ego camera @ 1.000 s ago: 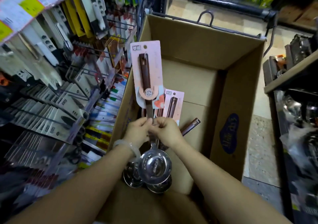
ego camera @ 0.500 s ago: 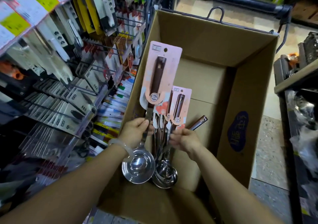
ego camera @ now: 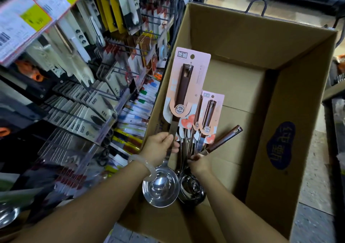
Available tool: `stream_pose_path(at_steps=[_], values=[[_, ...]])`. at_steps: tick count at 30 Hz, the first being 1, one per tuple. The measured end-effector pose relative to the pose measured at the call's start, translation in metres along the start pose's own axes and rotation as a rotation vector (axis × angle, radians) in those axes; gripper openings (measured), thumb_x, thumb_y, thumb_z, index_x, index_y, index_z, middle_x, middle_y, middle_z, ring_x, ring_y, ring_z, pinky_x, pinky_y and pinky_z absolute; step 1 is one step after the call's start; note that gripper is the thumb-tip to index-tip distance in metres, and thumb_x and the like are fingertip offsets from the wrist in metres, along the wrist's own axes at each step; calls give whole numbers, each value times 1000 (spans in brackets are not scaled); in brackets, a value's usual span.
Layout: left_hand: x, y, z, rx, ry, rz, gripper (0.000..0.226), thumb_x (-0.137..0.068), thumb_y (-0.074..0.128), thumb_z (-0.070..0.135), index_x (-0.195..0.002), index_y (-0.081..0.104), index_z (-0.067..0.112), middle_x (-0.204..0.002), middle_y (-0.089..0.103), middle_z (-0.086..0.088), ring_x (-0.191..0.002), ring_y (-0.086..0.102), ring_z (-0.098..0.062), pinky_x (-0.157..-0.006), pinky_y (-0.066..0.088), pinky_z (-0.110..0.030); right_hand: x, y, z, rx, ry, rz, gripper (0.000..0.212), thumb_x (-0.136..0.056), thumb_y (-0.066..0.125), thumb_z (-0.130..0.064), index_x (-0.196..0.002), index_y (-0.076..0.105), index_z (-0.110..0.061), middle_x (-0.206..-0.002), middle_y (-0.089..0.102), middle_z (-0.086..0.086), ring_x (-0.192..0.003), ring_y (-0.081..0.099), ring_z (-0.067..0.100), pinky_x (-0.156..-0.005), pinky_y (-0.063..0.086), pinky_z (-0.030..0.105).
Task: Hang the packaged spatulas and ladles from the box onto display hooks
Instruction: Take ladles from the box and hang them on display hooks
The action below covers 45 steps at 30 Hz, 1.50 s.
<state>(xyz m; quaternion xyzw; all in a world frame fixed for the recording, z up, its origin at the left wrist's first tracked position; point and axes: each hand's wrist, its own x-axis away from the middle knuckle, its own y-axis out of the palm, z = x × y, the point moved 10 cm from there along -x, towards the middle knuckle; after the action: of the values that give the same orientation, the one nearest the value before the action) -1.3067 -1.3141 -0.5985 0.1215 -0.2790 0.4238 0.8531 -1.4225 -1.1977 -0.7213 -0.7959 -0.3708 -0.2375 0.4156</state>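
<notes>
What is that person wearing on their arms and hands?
Both forearms are bare, with no sleeves showing and no gloves. The left hand has a pale, see-through bangle around its wrist. The right hand has nothing on its wrist, and I see no rings or watch.

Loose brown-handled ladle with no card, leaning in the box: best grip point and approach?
Probably the brown wooden handle of the uncarded steel ladle, taken from the right and above. It juts up and right, clear of the pink-carded ladles, with bare cardboard box floor beside it. Its bowl is buried in the bundle the right hand grips, so pulling from there would snag.
</notes>
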Motion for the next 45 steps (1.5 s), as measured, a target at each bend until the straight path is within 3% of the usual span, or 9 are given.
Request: stream_pose_path(at_steps=[4, 8, 12, 18, 22, 25, 32, 37, 45], values=[[-3, 0, 0, -28, 19, -17, 29, -98, 38, 10, -77, 57, 18, -72, 60, -2, -59, 62, -6, -60, 49, -16, -9, 16, 2, -38, -33, -43, 14, -82, 65, -7, -75, 54, -12, -78, 55, 6, -83, 51, 18, -78, 43, 30], [-5, 2, 1, -35, 24, -27, 26, -98, 38, 11, -81, 57, 16, -72, 61, -2, -62, 62, -8, -61, 49, -16, -18, 14, 7, -62, -10, -21, 38, -80, 67, -6, -56, 41, -19, -67, 51, 3, -78, 50, 18, -79, 45, 33], [-6, 2, 4, -42, 29, -16, 25, -98, 39, 12, -83, 59, 15, -73, 62, -1, -64, 63, -9, -60, 50, -14, -19, 9, 11, -75, -7, -3, 36, -79, 69, -8, -55, 45, -19, -74, 57, 6, -76, 54, 18, -81, 50, 36], [-11, 4, 1, 20, -4, -5, 24, -99, 38, 13, -85, 58, 12, -75, 62, -2, -69, 63, -14, -73, 50, -26, -31, -3, 12, -98, -72, -67, 35, -71, 72, -8, -53, 45, -19, -60, 54, 11, -62, 53, 23, -61, 48, 43], [-10, 5, 2, 24, 3, 1, 26, -99, 38, 12, -80, 56, 15, -73, 62, -1, -63, 61, -9, -53, 49, -11, -14, -11, -2, -158, -124, -119, 40, -79, 64, 2, -58, 37, -19, -63, 44, 9, -59, 46, 21, -49, 37, 29], [-10, 5, 3, 36, 7, -8, 21, -98, 38, 11, -88, 56, 10, -74, 61, -2, -66, 61, -12, -57, 50, -13, 4, -10, -9, -291, -119, -224, 37, -86, 47, 16, -64, 34, -12, -64, 40, 7, -49, 45, 15, -42, 39, 22], [-7, 3, 6, 30, 5, 18, 26, -98, 40, 14, -79, 57, 17, -76, 63, -1, -69, 63, -12, -46, 47, -10, 13, -6, -25, -448, -74, -348, 32, -90, 53, 0, -64, 40, -12, -66, 54, 11, -58, 55, 20, -55, 39, 28], [-1, 2, 10, 43, 9, 17, 28, -98, 39, 11, -76, 56, 15, -76, 62, -5, -69, 64, -16, -66, 51, -27, 15, -10, -41, -524, -63, -351, 30, -88, 42, 17, -86, 50, -11, -72, 62, 12, -58, 69, 14, -63, 48, 34], [9, 2, 30, 12, 38, 7, 24, -99, 34, 6, -81, 47, 15, -73, 57, -8, -65, 58, -19, -35, 40, -8, 40, -49, -66, -538, -120, -282, 28, -93, 33, 11, -85, 46, -12, -64, 50, 6, -33, 51, 7, -37, 40, 14]])
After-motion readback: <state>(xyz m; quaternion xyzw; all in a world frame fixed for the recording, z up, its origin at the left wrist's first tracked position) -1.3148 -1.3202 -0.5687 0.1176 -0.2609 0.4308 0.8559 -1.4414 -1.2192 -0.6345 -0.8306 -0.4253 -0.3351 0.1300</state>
